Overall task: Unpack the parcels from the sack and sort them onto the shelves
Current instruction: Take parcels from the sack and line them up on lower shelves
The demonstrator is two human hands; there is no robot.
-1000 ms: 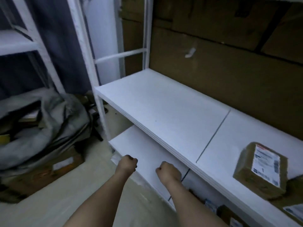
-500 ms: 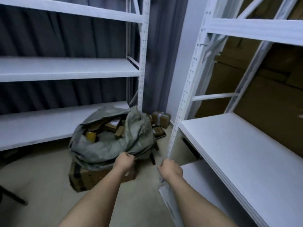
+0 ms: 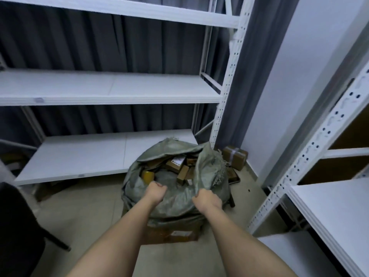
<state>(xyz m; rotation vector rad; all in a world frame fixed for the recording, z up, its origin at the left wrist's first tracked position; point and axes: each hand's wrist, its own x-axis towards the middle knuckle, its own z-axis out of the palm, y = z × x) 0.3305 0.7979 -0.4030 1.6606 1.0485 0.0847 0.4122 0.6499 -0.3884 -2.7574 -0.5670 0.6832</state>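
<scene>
I can't read any text here. The white label [image 3: 178, 161] on a parcel [image 3: 175, 164] in the sack [image 3: 179, 198] and the label [image 3: 180, 233] on the box beneath [image 3: 173, 233] are too blurred.

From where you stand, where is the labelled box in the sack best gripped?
Pinch the labelled box across its short sides, from above through the sack's open mouth. Its label faces up and it lies atop the other parcels, likely free.

Both bare forearms extend forward and down, roughly parallel. Left hand [image 3: 156, 191]: fingers curled into a fist, knuckles up. Right hand [image 3: 207, 200]: likewise fisted, slightly lower. Whether either grips anything cannot be told.
</scene>
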